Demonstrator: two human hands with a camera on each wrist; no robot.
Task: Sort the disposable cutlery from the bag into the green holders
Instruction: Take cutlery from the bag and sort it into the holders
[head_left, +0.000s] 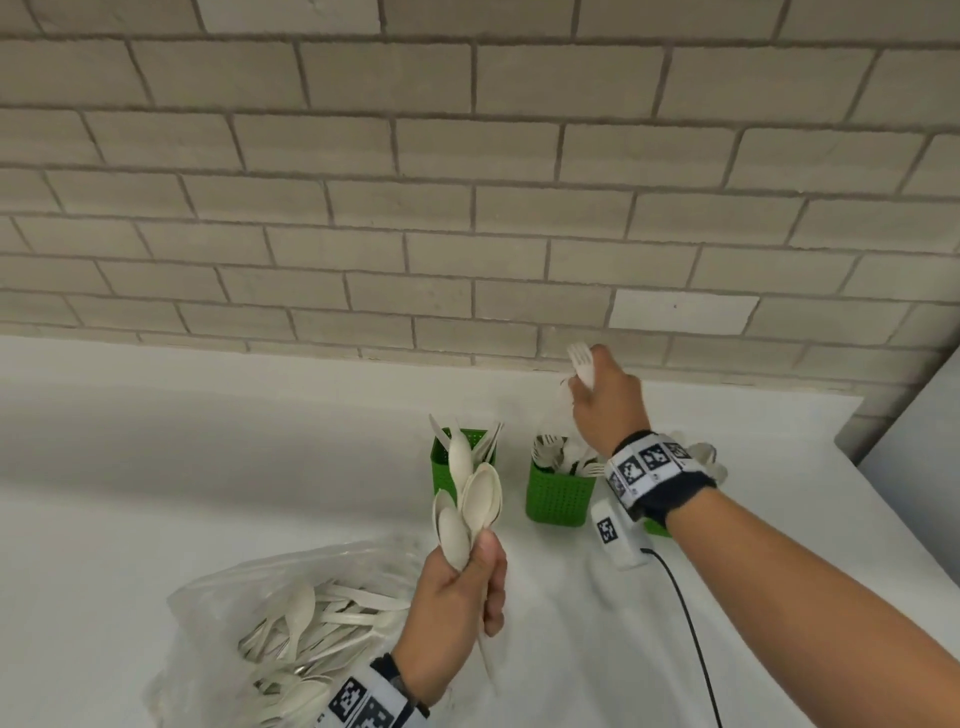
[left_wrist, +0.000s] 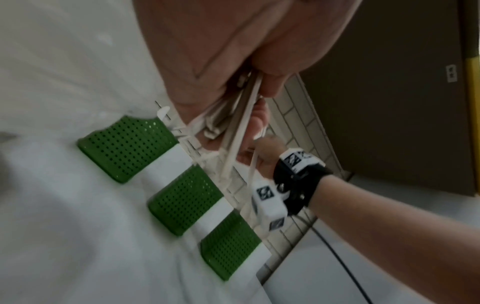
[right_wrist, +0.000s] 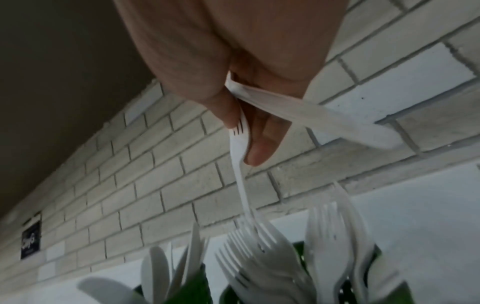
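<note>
On the bench (head_left: 208, 441) I see the bag (head_left: 270, 623) of cutlery by my left wrist. My right hand (head_left: 608, 400) reaches out above the middle holder (head_left: 558, 493), fingers curled round forks (head_left: 581, 364) (tines up). My left hand (head_left: 457, 597) is raised, fist gripping spoons (head_left: 470, 504) upright by their handles.

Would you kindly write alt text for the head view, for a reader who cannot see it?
The left hand grips a bunch of spoons above an open bag of cutlery, while the right hand holds a fork over the middle of three green holders on a white counter. Behind them is a pale brick wall.
</note>
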